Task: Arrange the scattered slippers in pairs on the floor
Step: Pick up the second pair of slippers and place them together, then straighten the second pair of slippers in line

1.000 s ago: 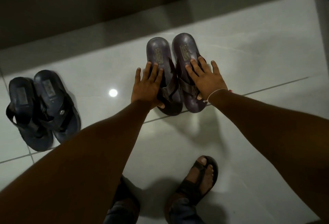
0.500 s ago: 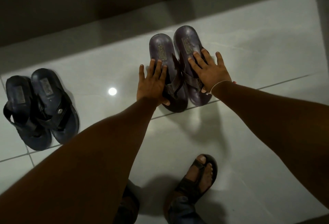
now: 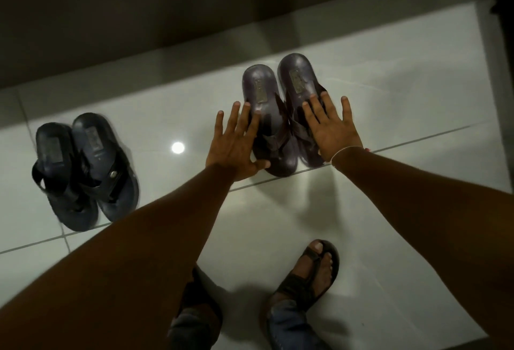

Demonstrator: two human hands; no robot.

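White tile floor (image 3: 389,132) carries two pairs. Purple slippers (image 3: 281,116) side by side near far edge, straps touching. Left hand (image 3: 236,149) and right hand (image 3: 333,130) over them, fingers spread, gripping nothing. Dark slippers (image 3: 83,169) paired toward left edge.

The right hand (image 3: 332,130) hides the right purple slipper's (image 3: 299,82) strap.

You are standing in what looks like a home entryway or hallway: glossy pale floor tiles (image 3: 361,105) with thin grout lines reflect a ceiling light (image 3: 177,147), two pairs of slippers (image 3: 83,171) sit out on the floor, and a dark wall base (image 3: 139,30) runs along the far edge.
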